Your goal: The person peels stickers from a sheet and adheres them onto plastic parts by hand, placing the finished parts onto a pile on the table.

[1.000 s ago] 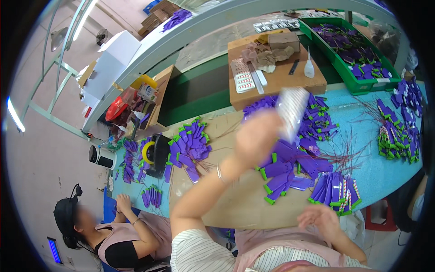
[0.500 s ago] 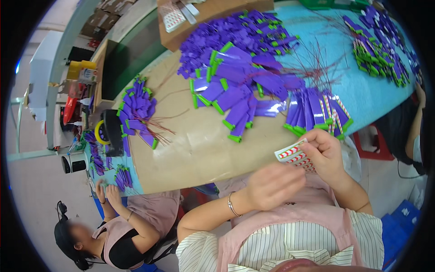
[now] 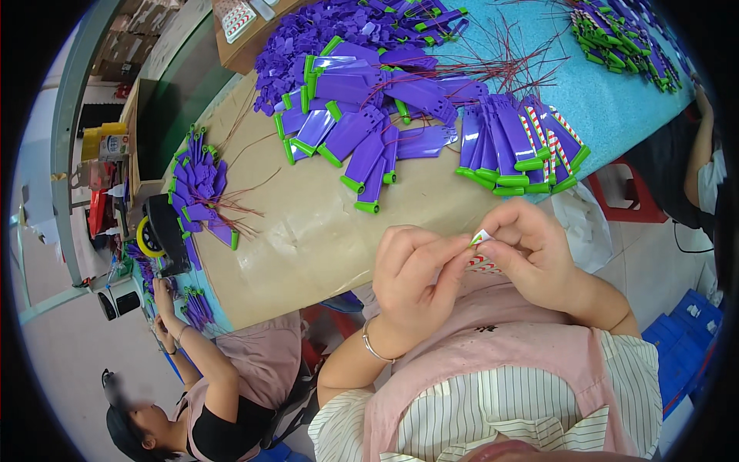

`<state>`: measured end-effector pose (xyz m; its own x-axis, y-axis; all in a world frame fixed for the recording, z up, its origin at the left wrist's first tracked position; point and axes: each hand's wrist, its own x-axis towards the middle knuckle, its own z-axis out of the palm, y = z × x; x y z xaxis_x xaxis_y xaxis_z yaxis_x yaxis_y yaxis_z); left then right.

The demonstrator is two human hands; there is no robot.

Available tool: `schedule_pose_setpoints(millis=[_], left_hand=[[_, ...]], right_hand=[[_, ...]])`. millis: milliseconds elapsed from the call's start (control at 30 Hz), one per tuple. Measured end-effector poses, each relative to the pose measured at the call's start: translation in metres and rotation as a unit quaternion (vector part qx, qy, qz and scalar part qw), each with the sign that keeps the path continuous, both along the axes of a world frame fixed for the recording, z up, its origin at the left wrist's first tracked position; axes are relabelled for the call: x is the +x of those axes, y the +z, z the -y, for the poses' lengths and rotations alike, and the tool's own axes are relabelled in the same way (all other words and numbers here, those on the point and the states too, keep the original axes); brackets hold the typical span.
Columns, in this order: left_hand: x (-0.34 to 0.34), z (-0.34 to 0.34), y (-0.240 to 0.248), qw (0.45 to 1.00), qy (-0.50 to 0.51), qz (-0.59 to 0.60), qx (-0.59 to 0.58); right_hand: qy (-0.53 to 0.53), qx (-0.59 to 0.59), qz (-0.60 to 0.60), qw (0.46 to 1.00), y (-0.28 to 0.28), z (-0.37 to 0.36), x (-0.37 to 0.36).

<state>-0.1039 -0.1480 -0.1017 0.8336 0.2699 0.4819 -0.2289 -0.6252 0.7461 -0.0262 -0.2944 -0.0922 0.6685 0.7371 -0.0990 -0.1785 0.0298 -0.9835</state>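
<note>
A small sheet of red-and-white striped stickers (image 3: 482,266) is held in front of my apron, just off the table's near edge. My right hand (image 3: 533,250) pinches it between thumb and fingers. Thumb and fingertips of my left hand (image 3: 422,276) are pressed together at the sheet's upper corner, which is bent up. My fingers hide much of the sheet, and I cannot tell whether a strip is parted from it. Just beyond my hands lies a fanned row of purple flat pieces with green ends (image 3: 504,150), several carrying striped strips on the right.
A large heap of purple pieces (image 3: 323,50) with dark red wires covers the far table. Smaller piles lie left (image 3: 198,181) and far right (image 3: 616,38). A tape dispenser (image 3: 158,235) stands at the left edge. A co-worker (image 3: 208,385) sits at left; a red stool (image 3: 627,192) stands right.
My left hand, blurred before, has come up to the sheet's corner and grips there. The sheet is now bent and more covered by fingers. The whole view has shifted slightly.
</note>
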Motion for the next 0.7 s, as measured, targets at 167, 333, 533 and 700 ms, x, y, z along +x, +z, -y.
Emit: schedule_pose_setpoints(millis=[167,333,533,700], left_hand=[[-0.002,0.0,0.003,0.996,-0.014,-0.044,-0.08],[-0.002,-0.004,0.0,0.984,-0.054,-0.067,-0.155],[0.003,-0.005,0.003,0.999,-0.004,-0.022,-0.032],[0.004,-0.013,0.004,0.982,-0.019,0.029,0.185]], right_hand=[[0.0,0.053,0.071,0.996,-0.007,-0.004,0.001],[-0.017,0.048,0.082,0.995,-0.007,-0.006,-0.001],[-0.001,0.01,0.114,0.993,-0.005,-0.004,0.004],[0.033,-0.024,0.017,0.999,0.005,0.001,0.007]])
